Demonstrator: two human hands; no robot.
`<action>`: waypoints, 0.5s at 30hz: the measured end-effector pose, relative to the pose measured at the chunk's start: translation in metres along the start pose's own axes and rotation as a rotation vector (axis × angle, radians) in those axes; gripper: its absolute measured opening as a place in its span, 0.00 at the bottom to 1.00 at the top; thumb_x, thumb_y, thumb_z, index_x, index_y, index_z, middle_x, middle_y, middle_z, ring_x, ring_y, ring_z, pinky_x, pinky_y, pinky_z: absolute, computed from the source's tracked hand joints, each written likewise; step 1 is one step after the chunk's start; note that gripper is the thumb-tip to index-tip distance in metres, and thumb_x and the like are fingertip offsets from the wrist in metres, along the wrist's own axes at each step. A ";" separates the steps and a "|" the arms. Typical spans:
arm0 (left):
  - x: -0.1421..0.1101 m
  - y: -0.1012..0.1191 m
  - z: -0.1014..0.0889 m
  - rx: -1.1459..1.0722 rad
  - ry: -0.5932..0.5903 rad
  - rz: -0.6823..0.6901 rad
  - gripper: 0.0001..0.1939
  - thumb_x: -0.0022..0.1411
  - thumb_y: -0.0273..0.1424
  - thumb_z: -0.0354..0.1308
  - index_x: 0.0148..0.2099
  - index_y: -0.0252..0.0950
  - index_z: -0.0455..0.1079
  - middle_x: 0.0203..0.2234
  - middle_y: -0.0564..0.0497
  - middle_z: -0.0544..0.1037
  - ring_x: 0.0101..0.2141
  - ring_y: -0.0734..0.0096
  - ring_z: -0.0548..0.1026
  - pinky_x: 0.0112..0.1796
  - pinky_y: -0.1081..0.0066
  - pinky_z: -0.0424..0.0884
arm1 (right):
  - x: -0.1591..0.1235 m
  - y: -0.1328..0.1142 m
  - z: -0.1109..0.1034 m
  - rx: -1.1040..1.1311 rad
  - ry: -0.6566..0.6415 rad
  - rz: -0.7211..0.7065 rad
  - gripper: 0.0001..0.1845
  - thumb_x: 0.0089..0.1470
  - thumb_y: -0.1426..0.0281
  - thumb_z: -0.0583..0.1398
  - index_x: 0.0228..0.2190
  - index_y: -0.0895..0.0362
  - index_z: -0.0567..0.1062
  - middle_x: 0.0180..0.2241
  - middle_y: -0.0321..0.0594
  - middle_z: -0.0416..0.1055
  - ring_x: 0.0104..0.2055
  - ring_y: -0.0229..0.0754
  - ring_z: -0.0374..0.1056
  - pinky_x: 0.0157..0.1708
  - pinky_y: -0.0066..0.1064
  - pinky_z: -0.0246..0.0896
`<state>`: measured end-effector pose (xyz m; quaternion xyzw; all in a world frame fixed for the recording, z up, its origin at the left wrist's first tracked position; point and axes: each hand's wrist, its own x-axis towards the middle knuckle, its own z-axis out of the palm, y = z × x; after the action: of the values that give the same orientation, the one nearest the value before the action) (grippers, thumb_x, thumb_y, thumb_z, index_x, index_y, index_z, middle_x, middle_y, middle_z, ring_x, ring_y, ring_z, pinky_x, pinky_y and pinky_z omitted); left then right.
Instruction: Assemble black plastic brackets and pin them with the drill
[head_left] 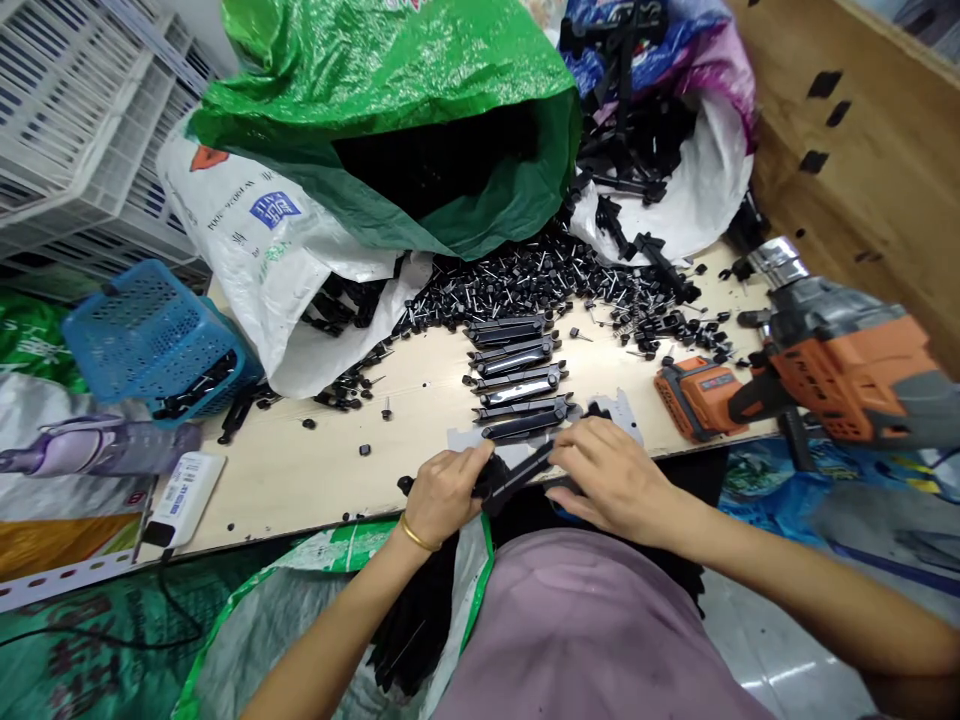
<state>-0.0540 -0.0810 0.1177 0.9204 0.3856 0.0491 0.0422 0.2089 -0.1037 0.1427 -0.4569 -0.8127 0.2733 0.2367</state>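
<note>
Between my two hands, at the table's near edge, is a long black plastic part (520,478). My left hand (448,492), with a gold bangle at the wrist, is closed on its left end. The fingers of my right hand (604,474) curl over the right end; their tips partly hide it. Just beyond, several similar black plastic bars (525,385) lie side by side in a column on the wooden table (405,400). A thin grey plate (621,412) shows under and beside my right fingers.
Small black pieces with metal pins (502,285) are heaped behind the bars. A green sack (390,90) and a white sack (277,240) stand at the back. An orange cordless power tool (840,360) is on the right. At left are a blue basket (142,330), purple bottle (97,445) and power strip (191,490).
</note>
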 end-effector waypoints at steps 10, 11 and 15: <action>-0.017 0.034 -0.013 -0.328 0.133 0.073 0.20 0.58 0.40 0.52 0.48 0.33 0.60 0.25 0.50 0.72 0.24 0.68 0.72 0.27 0.70 0.66 | 0.000 -0.012 0.009 -0.151 -0.492 0.017 0.18 0.52 0.53 0.57 0.30 0.56 0.72 0.23 0.40 0.74 0.24 0.41 0.68 0.23 0.27 0.48; -0.022 0.040 -0.015 -0.457 0.162 0.032 0.20 0.56 0.43 0.52 0.46 0.35 0.60 0.23 0.52 0.70 0.23 0.70 0.70 0.25 0.71 0.65 | -0.002 -0.015 0.011 -0.053 -0.499 0.043 0.20 0.51 0.51 0.56 0.28 0.56 0.72 0.22 0.38 0.73 0.23 0.39 0.67 0.22 0.27 0.47; -0.037 0.065 -0.027 -0.823 0.210 -0.200 0.23 0.54 0.53 0.50 0.39 0.38 0.60 0.20 0.56 0.65 0.19 0.75 0.65 0.21 0.73 0.61 | -0.012 -0.029 0.016 0.338 -0.482 0.133 0.25 0.47 0.46 0.57 0.24 0.55 0.72 0.18 0.31 0.67 0.20 0.32 0.61 0.22 0.25 0.44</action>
<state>-0.0373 -0.1511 0.1501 0.7751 0.4231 0.2875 0.3709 0.1865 -0.1301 0.1482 -0.3853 -0.7568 0.5201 0.0909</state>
